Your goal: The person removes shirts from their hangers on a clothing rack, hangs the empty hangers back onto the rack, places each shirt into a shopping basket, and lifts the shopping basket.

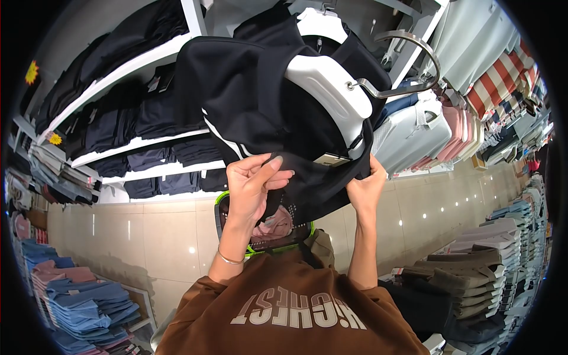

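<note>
A black jacket (236, 89) with white piping hangs on a broad white hanger (328, 89), whose metal hook (408, 89) points to the right. My left hand (254, 186) is closed at the jacket's near edge, thumb and fingers bent together on the dark cloth. On the other side, my right hand (368, 183) grips the edge of the same jacket, its fingers mostly hidden behind the fabric. A small beige label (331, 159) shows inside the jacket between my hands. Behind it hangs a second black garment on another white hanger (321, 25).
White shelves (133, 144) with folded dark clothes stand at the left. Below my hands is a dark basket with a green rim (310, 229), holding pink cloth (275, 225). Light shirts (411, 130) hang at right. Folded blue clothes (89, 302) and brown garments (467, 272) lie near me.
</note>
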Available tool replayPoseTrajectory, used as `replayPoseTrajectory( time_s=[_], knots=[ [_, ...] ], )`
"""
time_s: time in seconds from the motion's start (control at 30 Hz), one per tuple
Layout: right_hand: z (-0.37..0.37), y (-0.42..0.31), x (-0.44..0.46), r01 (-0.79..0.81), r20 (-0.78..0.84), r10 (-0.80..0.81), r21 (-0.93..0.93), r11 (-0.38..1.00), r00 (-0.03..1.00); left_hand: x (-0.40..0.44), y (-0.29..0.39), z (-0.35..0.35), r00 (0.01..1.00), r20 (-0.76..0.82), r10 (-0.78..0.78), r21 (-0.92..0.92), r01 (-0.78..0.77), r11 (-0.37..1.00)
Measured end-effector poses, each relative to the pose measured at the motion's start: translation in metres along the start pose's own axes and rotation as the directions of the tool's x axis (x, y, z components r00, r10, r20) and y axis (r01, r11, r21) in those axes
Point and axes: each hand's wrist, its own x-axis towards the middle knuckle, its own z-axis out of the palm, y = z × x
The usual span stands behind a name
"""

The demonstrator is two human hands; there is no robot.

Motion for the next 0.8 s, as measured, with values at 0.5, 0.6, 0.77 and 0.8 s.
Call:
replayPoseTrajectory(
  time_s=[0.5,0.6,0.77,0.8],
  knots=[
    [0.005,-0.004,0.0,0.015,-0.007,-0.015,-0.013,1.0,1.0,-0.0001,0.0084,0.0072,0.997,-0.073,-0.036,0.097,0.043,0.994],
    [0.0061,-0.0004,0.0003,0.008,0.002,-0.008,-0.015,1.0,1.0,-0.0008,0.0089,0.0064,0.997,-0.079,-0.007,0.159,0.02,0.987],
    [0.0072,0.0022,0.0006,-0.005,0.016,0.005,0.033,0.999,1.0,-0.0023,0.0078,0.0043,0.999,-0.019,0.037,0.173,-0.033,0.984],
    [0.0074,0.0017,0.0007,-0.009,0.017,0.008,0.042,0.999,1.0,-0.0026,0.0071,0.0047,0.999,-0.007,0.052,0.164,-0.05,0.985]
  ],
)
